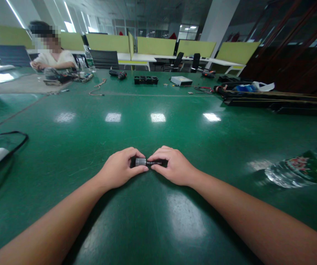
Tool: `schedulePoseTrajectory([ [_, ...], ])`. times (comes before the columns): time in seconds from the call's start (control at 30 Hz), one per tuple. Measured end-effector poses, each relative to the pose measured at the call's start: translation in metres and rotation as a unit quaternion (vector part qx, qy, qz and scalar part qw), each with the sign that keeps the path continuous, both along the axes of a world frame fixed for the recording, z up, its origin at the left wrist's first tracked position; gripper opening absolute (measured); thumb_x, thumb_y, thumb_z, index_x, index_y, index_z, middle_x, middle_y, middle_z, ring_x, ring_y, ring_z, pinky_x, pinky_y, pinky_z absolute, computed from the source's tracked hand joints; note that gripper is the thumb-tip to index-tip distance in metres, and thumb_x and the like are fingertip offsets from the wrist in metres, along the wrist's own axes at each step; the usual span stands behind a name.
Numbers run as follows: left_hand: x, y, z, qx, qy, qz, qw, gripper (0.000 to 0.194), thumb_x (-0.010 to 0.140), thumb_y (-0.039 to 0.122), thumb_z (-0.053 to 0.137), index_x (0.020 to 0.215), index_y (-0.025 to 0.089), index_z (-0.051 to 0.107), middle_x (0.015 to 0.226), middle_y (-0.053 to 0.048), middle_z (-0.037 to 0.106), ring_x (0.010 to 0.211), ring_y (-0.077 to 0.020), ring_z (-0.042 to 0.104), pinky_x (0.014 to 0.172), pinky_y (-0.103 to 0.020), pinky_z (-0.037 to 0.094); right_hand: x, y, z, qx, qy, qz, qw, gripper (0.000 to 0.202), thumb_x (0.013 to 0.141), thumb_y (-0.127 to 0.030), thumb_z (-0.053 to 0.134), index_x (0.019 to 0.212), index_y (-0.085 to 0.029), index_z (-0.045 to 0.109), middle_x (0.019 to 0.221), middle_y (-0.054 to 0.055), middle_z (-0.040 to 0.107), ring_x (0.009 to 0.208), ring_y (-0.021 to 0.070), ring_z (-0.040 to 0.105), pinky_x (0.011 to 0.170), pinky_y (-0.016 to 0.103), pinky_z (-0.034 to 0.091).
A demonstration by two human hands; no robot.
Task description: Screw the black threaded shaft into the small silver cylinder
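- The small metal cylinder [140, 162] sits low over the worktop [136, 132], between finger and thumb of the left hand [119, 167]; whether it touches the surface, I can't tell from here.
- A thin dark rod [155, 162] runs from the cylinder toward the palm of the right hand [179, 167].
- That left hand is curled, thumb and forefinger clamped on the cylinder.
- The right hand curves round the rod, fingertips near the left's; whether they pinch it, I can't tell.
- Over by the right forearm, a clear bottle [277, 175] lies on its side; its green label [303, 167] has reddish and pale print, too blurred to read.
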State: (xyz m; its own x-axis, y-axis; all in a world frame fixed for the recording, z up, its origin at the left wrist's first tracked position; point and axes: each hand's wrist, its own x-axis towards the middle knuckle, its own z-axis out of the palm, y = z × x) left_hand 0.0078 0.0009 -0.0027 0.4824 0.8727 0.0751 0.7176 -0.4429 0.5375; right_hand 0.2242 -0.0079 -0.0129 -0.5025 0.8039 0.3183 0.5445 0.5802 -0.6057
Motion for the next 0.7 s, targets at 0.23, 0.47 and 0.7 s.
schedulePoseTrajectory([
  [0.23, 0.0003, -0.0001, 0.0009, -0.002, -0.002, -0.001, 1.000, 0.031, 0.079, 0.047, 0.068, 0.098, 0.022, 0.067, 0.088, 0.000, 0.066, 0.072, -0.0161, 0.055, 0.063, -0.026, 0.038, -0.0004, 0.0001, 0.0002, -0.010, 0.000, -0.016, 1.000, 0.018, 0.076, -0.012, 0.068, 0.091, -0.020, 0.073, 0.086, 0.003, 0.072, 0.084, 0.0176, 0.060, 0.079, 0.033, 0.046],
  [0.47, -0.0004, -0.0004, 0.0003, -0.004, -0.003, -0.001, 1.000, 0.031, 0.079, 0.048, 0.067, 0.097, 0.023, 0.067, 0.087, 0.000, 0.066, 0.072, -0.0159, 0.055, 0.063, -0.026, 0.037, 0.0007, -0.0011, 0.0011, -0.012, -0.001, -0.034, 0.999, 0.017, 0.073, -0.011, 0.068, 0.087, -0.020, 0.072, 0.084, 0.002, 0.072, 0.082, 0.0175, 0.059, 0.078, 0.033, 0.045],
  [0.7, 0.0001, 0.0005, 0.0003, -0.005, -0.001, 0.001, 1.000, 0.032, 0.079, 0.049, 0.066, 0.097, 0.023, 0.067, 0.083, 0.000, 0.065, 0.070, -0.0156, 0.054, 0.060, -0.025, 0.036, 0.0003, -0.0018, 0.0026, -0.017, -0.009, -0.040, 0.999, 0.015, 0.071, -0.010, 0.068, 0.083, -0.019, 0.069, 0.081, 0.001, 0.070, 0.080, 0.0164, 0.058, 0.076, 0.031, 0.043],
])
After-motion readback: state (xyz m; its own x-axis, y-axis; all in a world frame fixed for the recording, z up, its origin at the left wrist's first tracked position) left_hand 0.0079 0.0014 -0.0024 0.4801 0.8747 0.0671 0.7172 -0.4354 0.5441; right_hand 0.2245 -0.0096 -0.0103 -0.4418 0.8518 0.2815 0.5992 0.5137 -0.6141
